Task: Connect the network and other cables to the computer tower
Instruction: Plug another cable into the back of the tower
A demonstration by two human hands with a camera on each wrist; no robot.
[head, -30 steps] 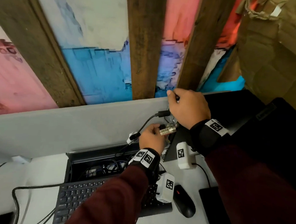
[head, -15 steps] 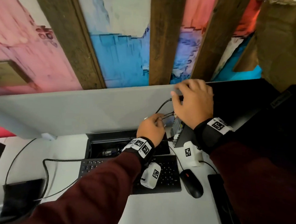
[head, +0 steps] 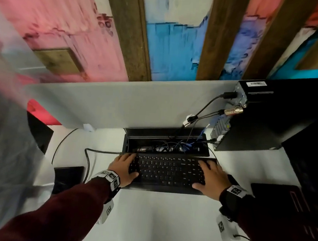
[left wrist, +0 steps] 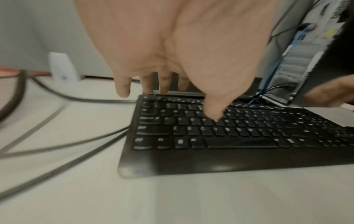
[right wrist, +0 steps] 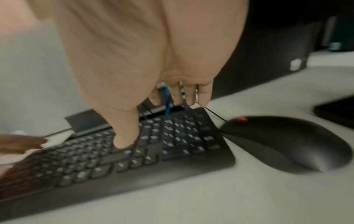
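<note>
The black computer tower stands at the back right of the white desk, its rear panel facing left. A black plug, a gold connector and a blue network cable sit in that panel. Both hands are away from it, on the black keyboard. My left hand lies over the left end, fingers straight to the far edge, thumb on the keys. My right hand lies the same way over the right end. Neither holds a cable.
An open black cable box full of wires sits just behind the keyboard, against the grey partition. A black mouse lies right of the keyboard. Loose cables run over the desk at left, beside a flat black device.
Both hands have left the tower's rear panel and come down onto the two ends of the keyboard. The head view has pulled back and turned left.
</note>
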